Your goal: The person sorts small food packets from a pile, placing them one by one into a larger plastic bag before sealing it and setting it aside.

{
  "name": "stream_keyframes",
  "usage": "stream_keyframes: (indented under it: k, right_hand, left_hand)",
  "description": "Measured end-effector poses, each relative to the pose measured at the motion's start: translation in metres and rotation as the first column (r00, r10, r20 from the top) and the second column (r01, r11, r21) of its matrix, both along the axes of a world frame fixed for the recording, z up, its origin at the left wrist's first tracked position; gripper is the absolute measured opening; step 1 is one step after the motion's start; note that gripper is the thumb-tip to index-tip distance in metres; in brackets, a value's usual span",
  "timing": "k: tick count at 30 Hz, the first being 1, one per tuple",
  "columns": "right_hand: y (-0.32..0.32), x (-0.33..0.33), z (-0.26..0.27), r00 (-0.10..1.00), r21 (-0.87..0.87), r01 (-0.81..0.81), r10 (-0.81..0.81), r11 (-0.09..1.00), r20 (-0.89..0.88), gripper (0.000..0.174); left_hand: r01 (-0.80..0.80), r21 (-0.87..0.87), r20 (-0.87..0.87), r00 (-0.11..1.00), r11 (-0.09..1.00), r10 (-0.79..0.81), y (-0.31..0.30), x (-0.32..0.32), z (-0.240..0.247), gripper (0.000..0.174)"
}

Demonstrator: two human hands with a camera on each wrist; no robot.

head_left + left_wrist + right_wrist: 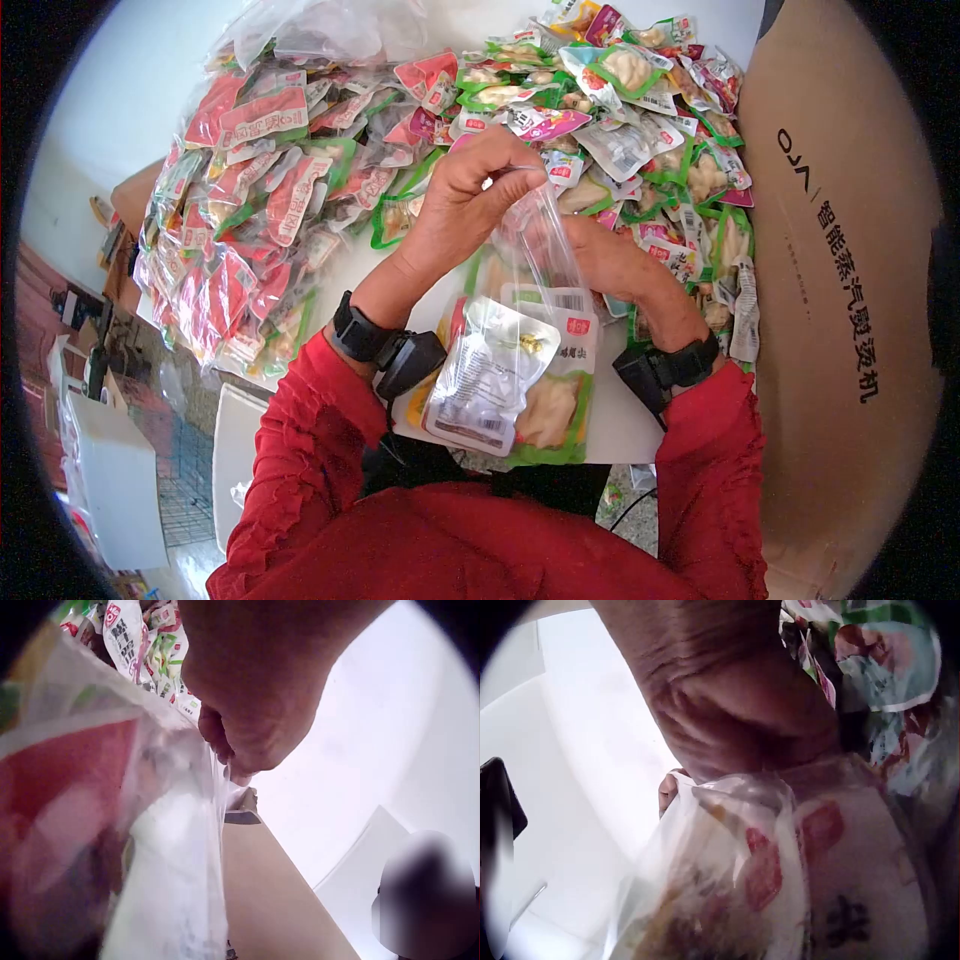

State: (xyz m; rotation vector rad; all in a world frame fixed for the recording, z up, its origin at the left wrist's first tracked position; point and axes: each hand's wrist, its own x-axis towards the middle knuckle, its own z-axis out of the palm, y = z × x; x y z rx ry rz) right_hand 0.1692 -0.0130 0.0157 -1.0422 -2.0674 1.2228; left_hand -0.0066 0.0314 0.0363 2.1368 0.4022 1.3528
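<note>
A clear plastic bag (545, 215) hangs upright at the near edge of the white table, close to the person's body. In the head view it holds a silvery-white printed packet (485, 385) and a green-edged packet (555, 410) showing pale food. With thumb and fingers, my left hand (470, 195) pinches the bag's top edge. My right hand (620, 265) is at the bag's right side, its fingers covered by the plastic; I cannot tell whether they grip it. In the right wrist view the bag's rim crosses the right hand (742, 712).
A large pile of red-labelled packets (235, 290) lies at the left under clear film. Loose green-edged packets (630, 70) are heaped at the back right. A tall cardboard box (850, 260) stands along the right side. Below left is a white seat (238, 440).
</note>
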Motion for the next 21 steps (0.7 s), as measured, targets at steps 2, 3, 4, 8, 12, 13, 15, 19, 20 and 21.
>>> stream_keyframes:
  k: [2,3,4,8,12,13,15,19,20,21]
  right_hand:
    - [0.002,0.003,-0.008,0.999,-0.076,-0.033,0.033,0.997,-0.007,0.028]
    - [0.002,0.003,-0.010,0.998,-0.150,-0.066,0.064,0.986,-0.016,0.029]
    - [0.002,0.002,-0.011,0.998,-0.146,-0.064,0.063,0.987,-0.015,0.029]
    - [0.003,-0.001,-0.015,0.991,-0.033,0.025,-0.029,0.999,-0.134,0.030]
    - [-0.012,0.004,0.029,0.946,-0.018,0.046,-0.038,0.999,0.322,0.026]
    - [-0.012,0.006,0.032,0.945,-0.015,0.048,-0.040,0.999,0.325,0.026]
    - [-0.011,0.016,0.037,0.834,0.235,-0.021,-0.113,0.972,0.541,0.024]
    - [-0.012,0.037,0.038,0.861,0.538,0.162,-0.385,0.827,0.333,0.022]
    - [-0.010,0.041,0.038,0.810,0.590,0.254,-0.502,0.767,0.303,0.022]
    - [-0.007,0.042,0.038,0.747,0.637,0.338,-0.609,0.693,0.266,0.021]
  left_hand:
    - [0.036,-0.040,0.015,0.999,0.999,-0.036,-0.001,0.003,-0.002,0.004]
    - [0.037,-0.040,0.015,0.999,0.999,-0.036,-0.001,0.003,-0.004,0.004]
    - [0.052,-0.105,0.068,0.997,0.993,-0.045,-0.001,0.005,-0.006,0.004]
    - [0.182,-0.384,0.225,0.969,0.905,-0.099,0.000,0.006,-0.016,0.006]
    - [0.129,-0.592,-0.056,0.978,0.796,-0.201,0.007,0.004,-0.023,0.015]
    - [0.132,-0.590,-0.054,0.978,0.797,-0.202,0.007,0.005,-0.028,0.015]
    - [0.127,-0.569,-0.146,0.957,0.812,-0.252,0.007,0.006,-0.034,0.015]
    - [0.051,-0.594,-0.308,0.907,0.803,-0.286,0.002,0.011,-0.044,0.017]
    - [-0.011,-0.565,-0.404,0.876,0.825,-0.265,-0.001,0.014,-0.047,0.017]
    - [-0.010,-0.563,-0.401,0.878,0.827,-0.262,-0.004,0.017,-0.052,0.017]
